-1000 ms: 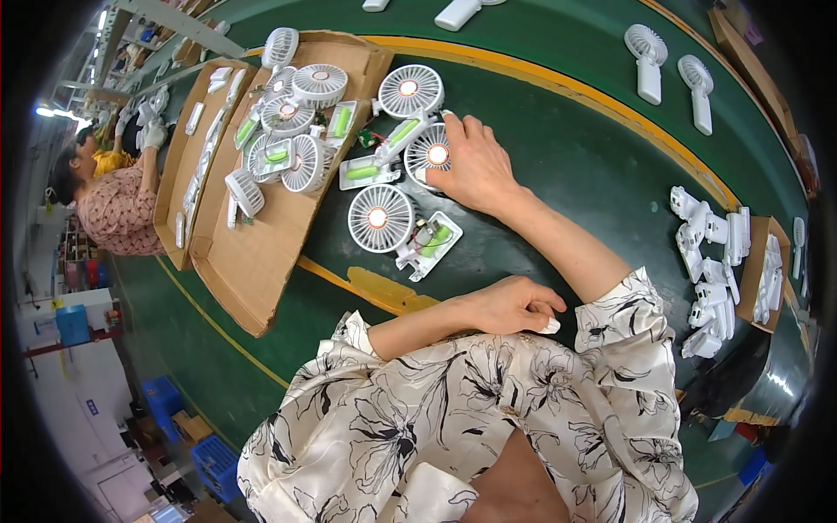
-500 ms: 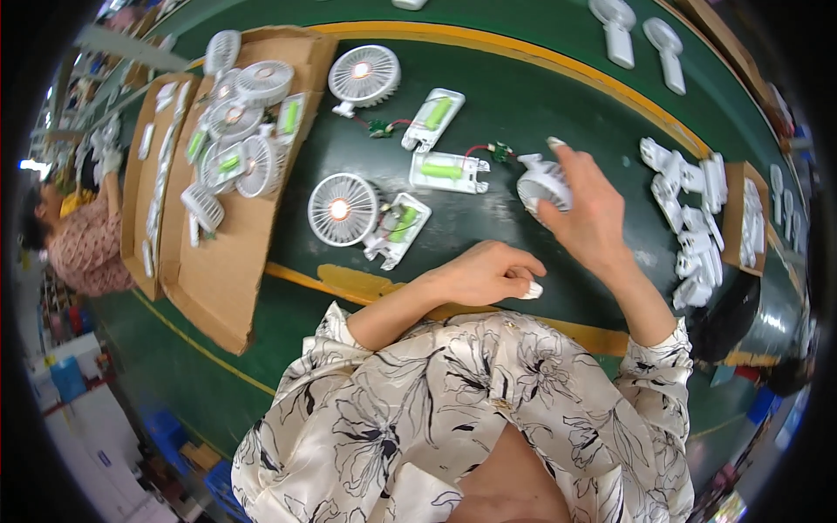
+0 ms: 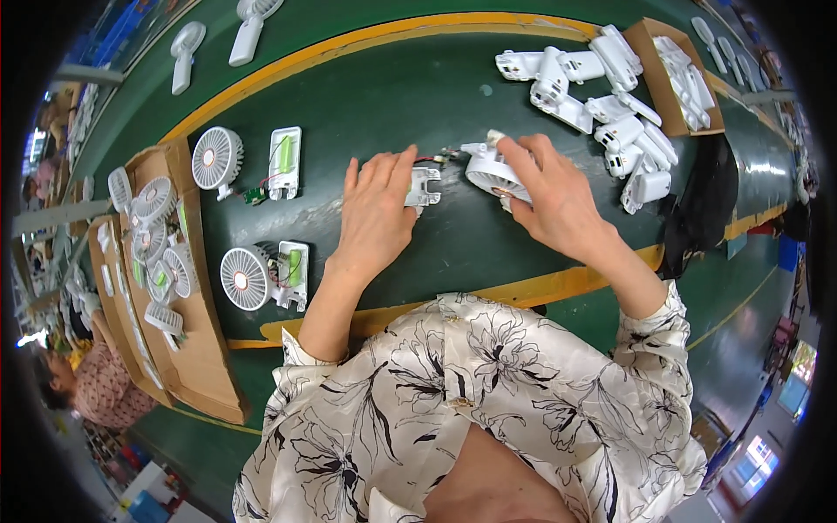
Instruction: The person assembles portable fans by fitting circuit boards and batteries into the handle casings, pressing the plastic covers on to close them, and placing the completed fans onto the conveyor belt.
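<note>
Your left hand, curled near your shirt half a second ago, is now lying over the handle shell, well to the right of the cardboard tray. Whether those fingers are gripping or only pressing, the view is not showing. Your right hand is grasping the fan head by its rim between thumb and fingers, farther from the tray than the shell. Likely you are handling something light, stiff and smooth, with a grille that could crack; holding the rim is looking sensible. The wires and circuit board are probably needing slack. Mostly hidden, the shell seems to be running lengthwise away from the tray, its notched end facing the fan head. That head is tilting, its stub neck pointing trayward, its orange hub facing your body.
</note>
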Available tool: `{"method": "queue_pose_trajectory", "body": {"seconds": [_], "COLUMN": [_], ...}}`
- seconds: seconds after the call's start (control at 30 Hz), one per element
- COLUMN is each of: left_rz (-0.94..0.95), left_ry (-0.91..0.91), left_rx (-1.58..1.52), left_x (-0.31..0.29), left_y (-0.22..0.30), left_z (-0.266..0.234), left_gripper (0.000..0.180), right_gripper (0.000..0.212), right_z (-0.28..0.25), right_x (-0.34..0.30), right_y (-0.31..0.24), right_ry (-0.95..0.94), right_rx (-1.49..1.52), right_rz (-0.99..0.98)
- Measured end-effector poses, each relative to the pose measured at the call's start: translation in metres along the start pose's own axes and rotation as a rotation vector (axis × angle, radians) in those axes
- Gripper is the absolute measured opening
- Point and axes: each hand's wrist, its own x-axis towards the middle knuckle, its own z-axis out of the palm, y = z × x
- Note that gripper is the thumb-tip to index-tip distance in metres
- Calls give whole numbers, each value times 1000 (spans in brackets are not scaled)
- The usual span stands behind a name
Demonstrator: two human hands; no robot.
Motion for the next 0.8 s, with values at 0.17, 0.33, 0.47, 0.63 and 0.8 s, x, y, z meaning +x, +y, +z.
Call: {"method": "queue_pose_trajectory", "body": {"seconds": [0.17,0.33,0.47,0.63,0.8], "left_rz": [-252,-470,-641,-458,-795], "left_ry": [19,14,-99,-196,79], "left_rx": [-68,-180,-1258,-2202,-2034], "left_x": [7,14,7,-9,-4], "left_y": [5,7,-7,-8,-1], "left_z": [3,8,16,18,16], "left_gripper": [72,39,30,65,39], "right_gripper": [64,71,53,33,25], "right_z": [-7,-3,7,8,1], "right_x": [18,65,80,71,60], "right_y": [27,31,24,8,-1], "right_ry": [271,418,530,352,9], "right_rx": [290,983,1522,1633,1540], "right_rz": [20,333,401,419,376]}}
